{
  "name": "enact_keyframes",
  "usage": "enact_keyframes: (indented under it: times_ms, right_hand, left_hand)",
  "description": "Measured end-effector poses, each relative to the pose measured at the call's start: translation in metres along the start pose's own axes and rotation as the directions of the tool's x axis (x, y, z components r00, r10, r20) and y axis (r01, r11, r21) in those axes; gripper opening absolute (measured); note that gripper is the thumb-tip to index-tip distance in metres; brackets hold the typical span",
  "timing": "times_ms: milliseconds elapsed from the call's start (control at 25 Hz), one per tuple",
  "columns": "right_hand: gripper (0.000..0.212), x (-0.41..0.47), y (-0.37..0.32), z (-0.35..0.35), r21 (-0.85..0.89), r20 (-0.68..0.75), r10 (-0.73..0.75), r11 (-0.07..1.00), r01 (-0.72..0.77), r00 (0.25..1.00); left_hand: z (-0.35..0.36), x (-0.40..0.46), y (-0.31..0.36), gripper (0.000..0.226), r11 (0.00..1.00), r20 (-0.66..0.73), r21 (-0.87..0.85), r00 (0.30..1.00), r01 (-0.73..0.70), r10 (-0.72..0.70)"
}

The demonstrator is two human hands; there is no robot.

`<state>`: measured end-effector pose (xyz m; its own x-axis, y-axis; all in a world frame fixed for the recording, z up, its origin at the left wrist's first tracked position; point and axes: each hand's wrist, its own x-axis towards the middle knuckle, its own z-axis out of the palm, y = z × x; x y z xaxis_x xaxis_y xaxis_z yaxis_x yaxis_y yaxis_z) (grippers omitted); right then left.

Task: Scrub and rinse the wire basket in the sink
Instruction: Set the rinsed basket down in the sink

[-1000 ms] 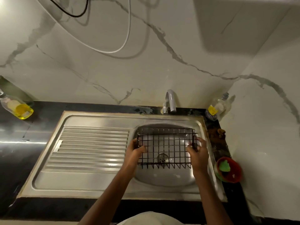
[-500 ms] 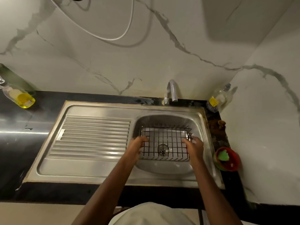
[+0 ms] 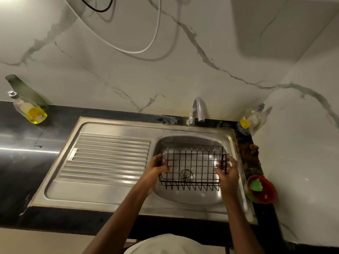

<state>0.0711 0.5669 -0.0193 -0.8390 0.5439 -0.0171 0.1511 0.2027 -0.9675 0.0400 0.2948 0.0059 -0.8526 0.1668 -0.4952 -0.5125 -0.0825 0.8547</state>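
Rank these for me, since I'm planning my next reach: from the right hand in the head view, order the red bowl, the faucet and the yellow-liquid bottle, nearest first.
From the right hand:
1. Red bowl, just right of it on the counter.
2. Faucet, behind the sink, at the wall.
3. Yellow-liquid bottle, far left on the counter.

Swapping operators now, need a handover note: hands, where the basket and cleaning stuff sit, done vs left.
Left hand grips the left end of the wire basket; right hand grips its right end.
The basket is held level over the sink bowl, drain visible through the mesh.
The tap shows no water running.
A green scrubber sits in the red bowl on the counter to the right of the sink. A soap bottle stands in the back right corner.
Done: basket brought to the sink.
Left: take the scrubber, scrub, turn on the tap, rinse. No suds or water seen yet.
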Motion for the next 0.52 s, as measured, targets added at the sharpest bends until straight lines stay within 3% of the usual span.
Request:
enact_keyframes:
  times_ms: [80, 200, 240, 360, 520]
  right_hand:
    - [0.051, 0.004, 0.004, -0.002, 0.008, -0.019, 0.004, 1.0, -0.004, 1.0]
    - [0.031, 0.001, 0.009, 0.016, 0.02, 0.054, 0.244, 0.969, -0.245, 0.968]
    - [0.03, -0.002, 0.015, 0.017, 0.031, 0.053, 0.252, 0.967, -0.253, 0.966]
    - [0.04, -0.008, 0.021, 0.007, 0.096, 0.033, 0.199, 0.975, -0.201, 0.98]
    - [0.038, -0.005, 0.024, 0.017, 0.058, -0.02, 0.329, 0.943, -0.328, 0.944]
  left_hand:
    - [-0.011, 0.005, -0.002, 0.065, 1.0, 0.035, 0.013, 0.999, 0.006, -0.007]
    - [-0.014, 0.026, -0.021, 0.08, 0.979, 0.039, 0.066, 0.98, 0.192, -0.195]
    - [-0.013, 0.024, -0.022, 0.084, 0.971, 0.05, 0.12, 0.976, 0.207, -0.214]
    - [-0.01, 0.009, -0.012, 0.086, 0.987, 0.005, 0.135, 0.996, 0.088, -0.089]
    - [-0.013, 0.015, -0.019, 0.089, 0.977, 0.014, 0.143, 0.987, 0.159, -0.163]
